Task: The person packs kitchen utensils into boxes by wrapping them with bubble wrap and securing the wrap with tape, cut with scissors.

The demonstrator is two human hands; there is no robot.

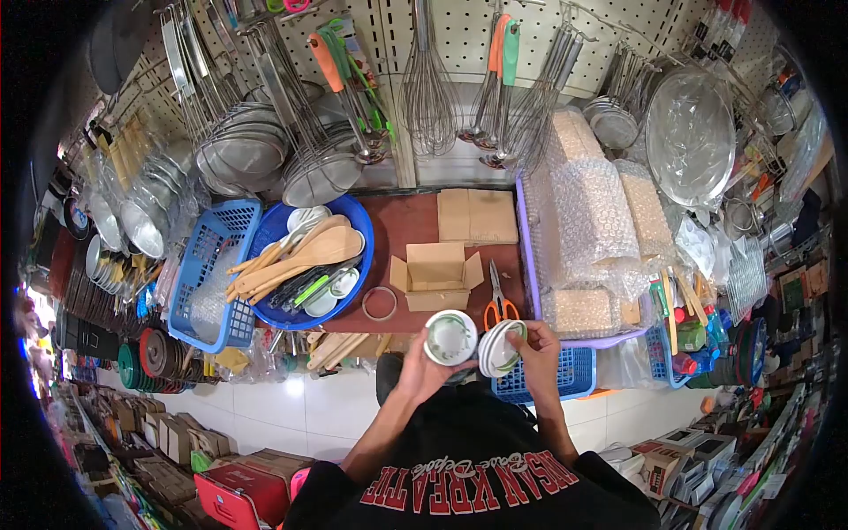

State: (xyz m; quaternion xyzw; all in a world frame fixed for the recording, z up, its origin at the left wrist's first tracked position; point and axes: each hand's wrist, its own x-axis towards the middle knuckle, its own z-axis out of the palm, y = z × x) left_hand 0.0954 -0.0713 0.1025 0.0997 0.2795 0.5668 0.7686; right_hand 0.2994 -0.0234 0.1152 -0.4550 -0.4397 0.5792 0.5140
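In the head view, my left hand (418, 372) is closed around a small white bowl (451, 339) with a green pattern, its open side facing up. My right hand (537, 352) grips a short stack of small white bowls (500, 350), also marked with green and tilted toward the left. The bowls in the two hands are side by side, almost touching. Just beyond them on the red-brown table (397, 225) stands an open cardboard box (435, 276). Orange-handled scissors (499, 300) lie right of the box, and a roll of tape (379, 303) lies to its left.
A closed cardboard box (478, 215) lies farther back. On the left are a blue basin (360, 231) of wooden and plastic utensils and a blue basket (215, 265). A purple crate (527, 238) with bubble-wrapped packages stands right. Whisks (430, 97) and strainers (243, 150) hang behind.
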